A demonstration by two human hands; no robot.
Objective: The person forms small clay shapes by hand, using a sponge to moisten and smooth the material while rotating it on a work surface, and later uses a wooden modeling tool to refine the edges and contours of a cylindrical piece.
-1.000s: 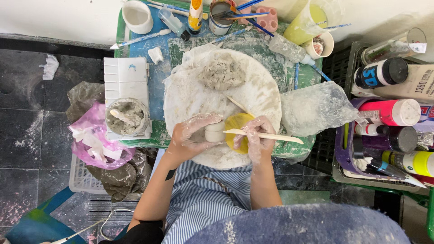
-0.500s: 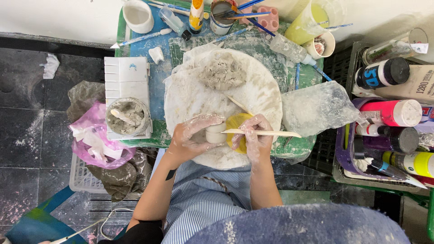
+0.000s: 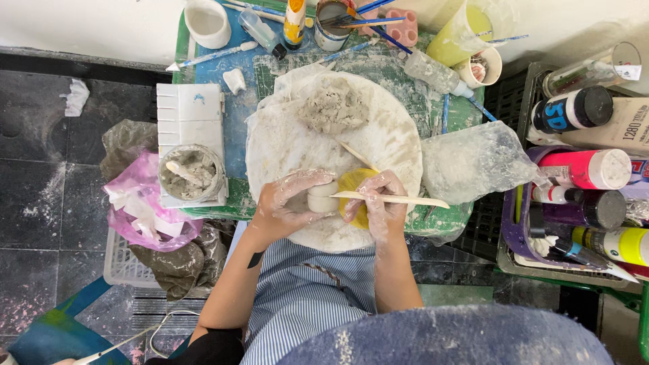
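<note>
Cupping a small pale clay cylinder [image 3: 323, 197] at the near edge of the round white board [image 3: 284, 145], the left hand [image 3: 291, 206] curled its fingers closed round it. Just right of the cylinder, the right hand [image 3: 380, 203] pinched a wooden stick [image 3: 399, 199], long axis lying crosswise, tip touching the clay. A yellow sponge [image 3: 353, 182] sat mostly hidden beneath that hand.

Blue-striped apron, clay-smeared hands [image 3: 297, 203]

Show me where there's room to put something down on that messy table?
Bare room lies on the round board between the clay lump and the left hand, and on the blue mat beside the white tray. The far edge, around the paint cup, is crowded.
</note>
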